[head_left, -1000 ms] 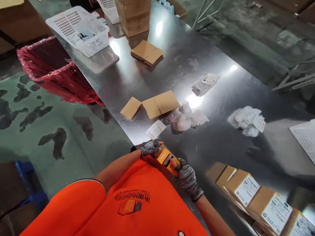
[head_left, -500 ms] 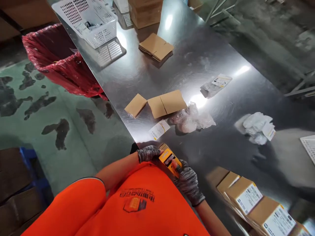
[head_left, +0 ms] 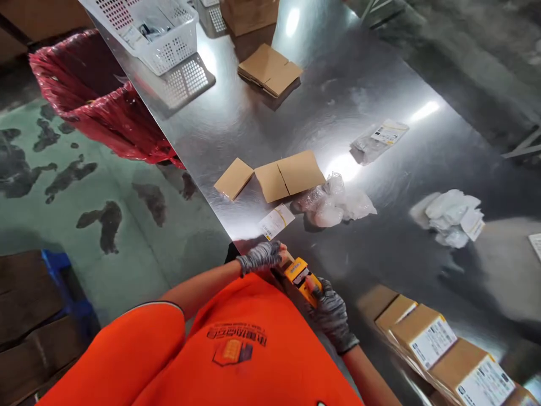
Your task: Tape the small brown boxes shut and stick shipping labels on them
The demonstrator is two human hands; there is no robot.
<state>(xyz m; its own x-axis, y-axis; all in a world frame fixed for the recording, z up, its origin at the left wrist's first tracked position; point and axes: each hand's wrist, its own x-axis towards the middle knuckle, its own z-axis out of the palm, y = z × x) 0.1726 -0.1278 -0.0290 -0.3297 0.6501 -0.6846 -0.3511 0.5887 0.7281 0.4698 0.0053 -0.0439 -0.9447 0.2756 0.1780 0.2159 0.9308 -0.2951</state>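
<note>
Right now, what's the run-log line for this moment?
right hand: grips yellow tool | left hand: close to tool | nearby: printed slip, folded cardboard

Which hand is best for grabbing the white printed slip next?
Probably the left hand: it's nearer the white printed slip. The right hand is farther off, gripping the yellow handheld item.

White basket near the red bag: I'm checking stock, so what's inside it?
The white basket holds clear plastic packaging, a white label and a small dark item. Whatever lies beneath them is covered, and the picture's top edge crops the basket.
</note>
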